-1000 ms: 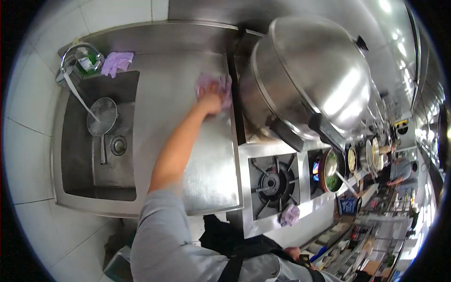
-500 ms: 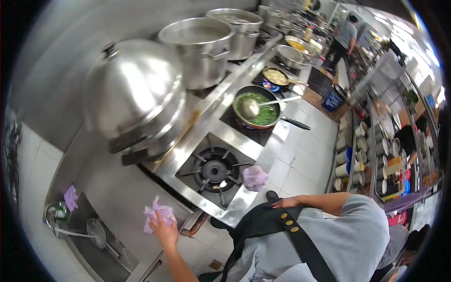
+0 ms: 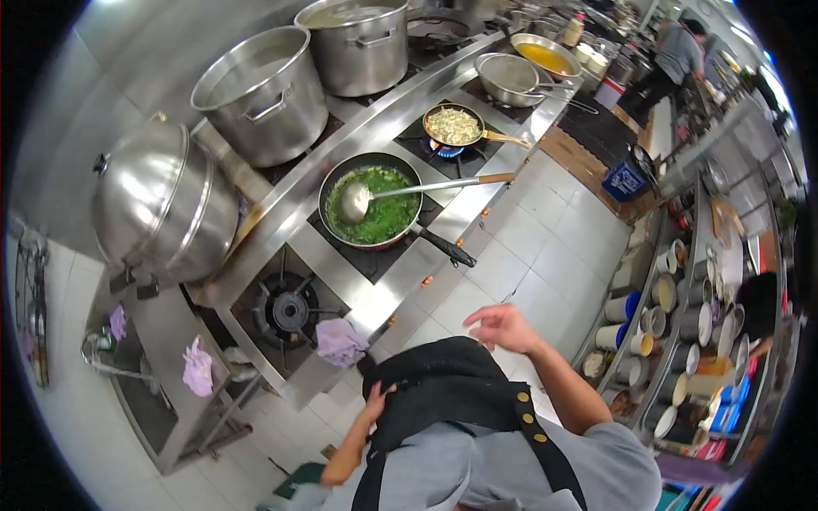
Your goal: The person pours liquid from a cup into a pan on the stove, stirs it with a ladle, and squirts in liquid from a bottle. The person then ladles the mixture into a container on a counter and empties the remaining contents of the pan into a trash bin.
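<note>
My right hand point(image 3: 504, 329) is held out in front of my dark apron point(image 3: 452, 375), empty, its fingers apart. Lower down, my left hand point(image 3: 375, 404) lies against the apron's left side, fingers loosely spread and nothing visible in them. Nearest on the stove is a pan point(image 3: 417, 223) of bubbling green food, its black handle toward me. A ladle point(image 3: 443, 188) rests in it, bowl in the green. Beyond, a smaller pan point(image 3: 453, 125) of pale shredded food sits over a blue flame. One crumpled purple cloth point(image 3: 341, 342) lies on the stove's front edge, another point(image 3: 198, 368) on the steel counter.
Large stockpots point(image 3: 260, 98) and a domed steamer point(image 3: 158, 204) line the back. An unlit burner point(image 3: 291, 312) is at the near end. A strainer point(image 3: 511, 78) and a pan of yellow liquid point(image 3: 545, 56) stand farther along. Shelves of containers point(image 3: 665, 324) border the right; a person point(image 3: 677, 60) stands beyond.
My left hand has let go of the purple cloth on the counter and come back to the apron. My right hand has risen from my waist toward the stove. The view has turned right.
</note>
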Demonstrator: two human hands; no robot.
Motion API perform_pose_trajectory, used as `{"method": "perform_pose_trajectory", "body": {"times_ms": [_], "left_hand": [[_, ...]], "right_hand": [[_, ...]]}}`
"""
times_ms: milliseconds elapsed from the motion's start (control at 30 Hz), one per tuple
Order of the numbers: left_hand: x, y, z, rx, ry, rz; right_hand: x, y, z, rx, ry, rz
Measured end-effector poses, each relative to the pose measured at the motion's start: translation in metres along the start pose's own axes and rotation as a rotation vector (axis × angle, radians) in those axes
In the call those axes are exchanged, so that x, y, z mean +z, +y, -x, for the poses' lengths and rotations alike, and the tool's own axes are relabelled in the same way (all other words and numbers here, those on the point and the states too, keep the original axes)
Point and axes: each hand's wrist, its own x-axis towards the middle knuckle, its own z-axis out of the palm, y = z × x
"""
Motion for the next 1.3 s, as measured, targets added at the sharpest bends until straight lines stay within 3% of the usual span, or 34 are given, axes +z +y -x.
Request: {"method": "perform_pose_trajectory", "body": {"times_ms": [33, 67, 100, 133, 233, 300, 367, 400, 467, 500, 567, 600, 667, 700, 733, 800, 833, 867, 933, 967, 1000, 1100, 1167, 1200, 1267, 1300], "left_hand": [[0.009, 0.014, -0.015, -0.039, -0.045, 0.113], [0.021, 0.038, -0.027, -0.098, -0.112, 0.32], [0.026, 0.071, -0.034, -0.159, -0.19, 0.372], [0.036, 0.095, -0.048, -0.143, -0.183, 0.296], [0.071, 0.144, -0.109, -0.078, -0.124, 0.207], [0.089, 0.21, -0.125, -0.245, -0.043, 0.378], [0.125, 0.203, -0.187, -0.026, 0.108, 0.744], [0.132, 0.216, -0.196, -0.029, 0.114, 0.78], [0.143, 0.247, -0.212, -0.202, 0.084, 1.52], [0.143, 0.249, -0.225, -0.215, 0.11, 1.567], [0.16, 0.211, -0.261, -0.366, 0.464, 1.616], [0.153, 0.22, -0.26, -0.369, 0.504, 1.659], [0.135, 0.239, -0.258, -0.568, 0.596, 2.09], [0.131, 0.231, -0.268, -0.395, 0.415, 2.322], [0.135, 0.232, -0.275, -0.391, 0.42, 2.354], [0.138, 0.244, -0.291, -0.167, 0.89, 2.165], [0.142, 0.246, -0.284, -0.148, 0.911, 2.276], [0.161, 0.229, -0.291, 0.076, 0.93, 2.202], [0.19, 0.191, -0.318, 0.261, 1.049, 2.334], [0.202, 0.177, -0.324, 0.372, 0.918, 2.341], [0.158, 0.258, -0.258, -0.285, 0.981, 2.351], [0.152, 0.254, -0.275, -0.103, 0.824, 2.259], [0.165, 0.228, -0.312, 0.23, 0.775, 2.378], [0.168, 0.23, -0.317, 0.252, 0.781, 2.387], [0.186, 0.25, -0.315, 0.186, 1.2, 2.275], [0.189, 0.257, -0.303, 0.089, 1.157, 2.093]], "right_hand": [[-0.018, -0.001, 0.005, 0.007, 0.181, 0.147], [-0.032, -0.005, 0.007, 0.013, 0.15, 0.162], [-0.045, -0.011, 0.007, -0.181, 0.185, 0.165], [-0.057, -0.017, 0.006, -0.375, 0.224, 0.158], [-0.098, -0.029, -0.014, -0.429, 0.288, 0.331], [-0.121, -0.044, -0.037, -0.5, 0.462, 0.658], [-0.148, -0.051, -0.072, -0.56, 0.518, 0.827], [-0.162, -0.052, -0.092, -0.642, 0.595, 0.974], [-0.189, -0.066, -0.128, -0.638, 0.549, 1.103], [-0.196, -0.074, -0.144, -0.574, 0.565, 1.235], [-0.216, -0.068, -0.176, -0.468, 0.522, 1.472], [-0.226, -0.069, -0.191, -0.501, 0.468, 1.481], [-0.238, -0.073, -0.214, -0.324, 0.297, 1.483], [-0.242, -0.073, -0.221, -0.339, 0.271, 1.494], [-0.247, -0.071, -0.226, -0.316, 0.234, 1.501], [-0.253, -0.069, -0.23, -0.383, 0.171, 1.535], [-0.258, -0.064, -0.235, -0.407, 0.123, 1.521], [-0.263, -0.063, -0.239, -0.406, 0.065, 1.479], [-0.259, -0.064, -0.243, -0.348, 0.061, 1.49], [-0.262, -0.062, -0.248, -0.365, 0.018, 1.524], [-0.266, -0.056, -0.256, -0.478, 0.031, 1.48], [-0.269, -0.08, -0.258, -0.716, -0.026, 1.415], [-0.266, -0.11, -0.243, -0.845, -0.041, 1.455], [-0.278, -0.117, -0.254, -0.964, -0.079, 1.462], [-0.278, -0.142, -0.269, -0.901, -0.066, 1.639], [-0.274, -0.153, -0.274, -0.867, -0.063, 1.717]]}}
